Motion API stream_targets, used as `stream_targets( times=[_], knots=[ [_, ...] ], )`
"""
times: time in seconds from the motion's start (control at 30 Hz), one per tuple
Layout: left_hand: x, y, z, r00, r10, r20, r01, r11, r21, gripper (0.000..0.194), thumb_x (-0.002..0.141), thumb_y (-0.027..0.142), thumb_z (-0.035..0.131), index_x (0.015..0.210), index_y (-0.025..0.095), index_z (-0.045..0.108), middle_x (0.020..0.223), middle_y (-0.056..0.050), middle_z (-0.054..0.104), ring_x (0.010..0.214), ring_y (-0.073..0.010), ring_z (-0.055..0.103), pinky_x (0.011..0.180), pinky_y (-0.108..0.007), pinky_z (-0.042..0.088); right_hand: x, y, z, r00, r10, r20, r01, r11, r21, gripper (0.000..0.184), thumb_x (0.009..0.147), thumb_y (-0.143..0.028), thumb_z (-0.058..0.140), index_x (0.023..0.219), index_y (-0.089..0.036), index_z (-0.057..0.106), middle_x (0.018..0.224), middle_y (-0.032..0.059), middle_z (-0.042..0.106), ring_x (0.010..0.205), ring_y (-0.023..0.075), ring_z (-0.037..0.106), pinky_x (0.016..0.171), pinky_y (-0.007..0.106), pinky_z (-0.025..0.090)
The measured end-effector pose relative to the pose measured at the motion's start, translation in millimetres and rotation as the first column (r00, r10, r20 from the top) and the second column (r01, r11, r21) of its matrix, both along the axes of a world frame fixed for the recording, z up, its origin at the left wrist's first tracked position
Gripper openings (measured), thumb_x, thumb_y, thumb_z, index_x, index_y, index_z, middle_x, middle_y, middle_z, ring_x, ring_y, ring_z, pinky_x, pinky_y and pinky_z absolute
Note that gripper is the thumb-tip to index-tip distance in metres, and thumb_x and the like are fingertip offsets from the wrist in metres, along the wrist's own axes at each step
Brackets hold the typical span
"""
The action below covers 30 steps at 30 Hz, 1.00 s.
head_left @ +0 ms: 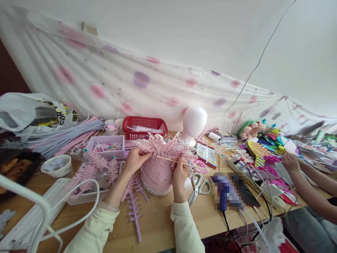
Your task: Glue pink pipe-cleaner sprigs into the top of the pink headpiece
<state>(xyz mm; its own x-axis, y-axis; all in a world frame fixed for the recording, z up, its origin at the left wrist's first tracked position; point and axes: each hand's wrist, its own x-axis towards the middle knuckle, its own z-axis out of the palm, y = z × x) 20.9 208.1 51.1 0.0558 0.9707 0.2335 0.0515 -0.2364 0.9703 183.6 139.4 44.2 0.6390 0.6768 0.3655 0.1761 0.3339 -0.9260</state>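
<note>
A pink headdress (158, 174) stands on the table in front of me, wrapped in pink strands with pearl beads round its lower edge. Feathery pink pipe-cleaner fronds and pearls cover its top. My left hand (135, 161) pinches the left end of the fronds (150, 146). On the right side, my right hand (180, 175) is closed, thumb and fingers together, on a thin pale stick (164, 159) that lies across the headdress front. The exact fingertip contact is partly hidden. Scissors (197, 189) lie right of my right hand, and lilac fronds (134, 211) lie below the headdress.
A red basket (144, 135) and a white foam head (195, 121) stand behind. Bead trays (119, 151) and a white bowl (56, 165) are at left. A purple glue gun (223, 193), cables and power strip (263, 189) lie right, near another person's hands (291, 163).
</note>
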Motion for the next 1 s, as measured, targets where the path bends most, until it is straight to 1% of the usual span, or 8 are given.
stream_targets(
  times=[0.07,0.23,0.47,0.57,0.67,0.77,0.87,1.0],
  knots=[
    [-3,5,9.3,0.998,-0.06,-0.015,0.06,0.998,-0.014,0.017,0.057,0.03,0.073,0.07,0.02,0.073,0.075,-0.005,0.079,0.073,-0.0267,0.073,0.069,-0.035,0.056,0,0,0.7,1.0,-0.007,0.002,0.007,1.0,0.0,0.053,0.093,-0.057,0.046,0.051,-0.025,0.049,0.046,-0.0017,0.05,0.045,0.016,0.045,0.047,0.03,0.034],
    [-7,14,25.2,0.981,-0.191,-0.028,0.19,0.981,-0.031,0.02,0.053,0.022,0.074,0.072,0.02,0.076,0.077,-0.004,0.079,0.074,-0.0276,0.073,0.071,-0.036,0.057,-4,-4,5.7,0.988,0.013,0.151,-0.011,1.0,-0.016,0.052,0.092,-0.059,0.049,0.054,-0.023,0.054,0.049,-0.0014,0.052,0.046,0.0155,0.046,0.048,0.029,0.035],
    [-8,18,24.2,0.969,-0.248,0.016,0.248,0.968,-0.031,0.021,0.052,0.019,0.075,0.073,0.019,0.075,0.08,-0.003,0.079,0.08,-0.0274,0.073,0.077,-0.037,0.057,-5,-4,11.5,0.99,-0.054,0.133,0.068,0.992,-0.105,0.058,0.09,-0.062,0.051,0.048,-0.023,0.05,0.045,-0.0016,0.049,0.043,0.0144,0.043,0.047,0.03,0.031],
    [-7,17,24.1,0.962,-0.271,0.034,0.272,0.961,-0.049,0.021,0.053,0.018,0.074,0.074,0.02,0.074,0.083,-0.003,0.079,0.084,-0.0271,0.073,0.081,-0.038,0.057,-6,-5,7.7,0.991,-0.079,0.108,0.084,0.995,-0.045,0.057,0.089,-0.063,0.051,0.051,-0.022,0.054,0.047,-0.0011,0.051,0.045,0.015,0.046,0.049,0.029,0.032],
    [-7,16,25.4,0.959,-0.281,0.038,0.283,0.957,-0.065,0.022,0.056,0.018,0.073,0.077,0.019,0.074,0.086,-0.004,0.08,0.088,-0.0274,0.073,0.085,-0.039,0.057,-10,-11,3.3,0.988,-0.147,0.046,0.144,0.988,0.053,0.054,0.093,-0.062,0.046,0.059,-0.021,0.058,0.048,-0.003,0.048,0.044,0.0141,0.043,0.048,0.028,0.032],
    [-7,16,24.5,0.958,-0.283,0.038,0.285,0.955,-0.08,0.027,0.057,0.017,0.073,0.083,0.018,0.074,0.092,-0.006,0.08,0.09,-0.0275,0.073,0.086,-0.04,0.056,-13,-17,1.0,0.984,-0.178,0.026,0.175,0.98,0.096,0.053,0.094,-0.061,0.043,0.063,-0.021,0.059,0.049,-0.004,0.045,0.045,0.0138,0.042,0.048,0.028,0.032],
    [-6,17,20.8,0.958,-0.284,0.037,0.286,0.953,-0.097,0.028,0.058,0.019,0.074,0.086,0.017,0.074,0.092,-0.007,0.08,0.089,-0.0277,0.073,0.085,-0.04,0.056,-15,-21,0.1,0.979,-0.104,0.178,0.091,0.993,0.078,0.051,0.096,-0.058,0.042,0.064,-0.022,0.059,0.055,-0.0026,0.047,0.051,0.0144,0.044,0.053,0.028,0.035],
    [-6,18,18.0,0.956,-0.29,0.041,0.293,0.95,-0.108,0.031,0.058,0.021,0.074,0.089,0.016,0.074,0.095,-0.008,0.079,0.089,-0.0278,0.073,0.084,-0.04,0.056,-18,-22,2.1,0.899,-0.041,0.435,0.008,0.997,0.079,0.049,0.099,-0.046,0.042,0.06,-0.021,0.058,0.056,-0.0018,0.049,0.053,0.0137,0.045,0.055,0.028,0.033]
  ],
)
